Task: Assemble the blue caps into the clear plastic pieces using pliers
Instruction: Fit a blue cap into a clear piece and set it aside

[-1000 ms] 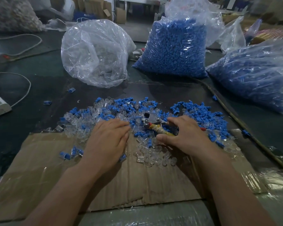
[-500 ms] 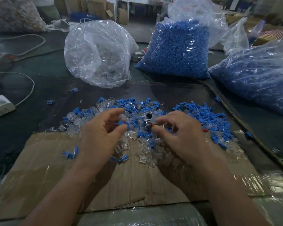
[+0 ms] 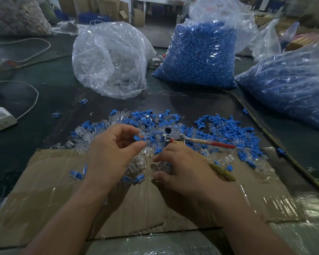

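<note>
Lifted off the heap since a second ago, the left hand [image 3: 114,157] now holds one blue cap [image 3: 137,138] pinched between thumb and forefinger, just above the mixed pile. The right hand [image 3: 186,175] has drawn back toward the person, onto the clear plastic pieces [image 3: 136,164] at the edge of the cardboard sheet [image 3: 44,181]. The pliers [image 3: 173,134] lie on the pile with handles spread, the red one out to the right and the tape-wrapped one running under the right palm. Whether those fingers close on the handle or on a clear piece cannot be told. The step in hand looks to be pairing cap with body. To do it well, the person should single out one clear piece, turn its open end toward the cap and seat the cap squarely by hand. Only then should the pliers squeeze, gently, since skewed pressure would likely crack the clear plastic.
</note>
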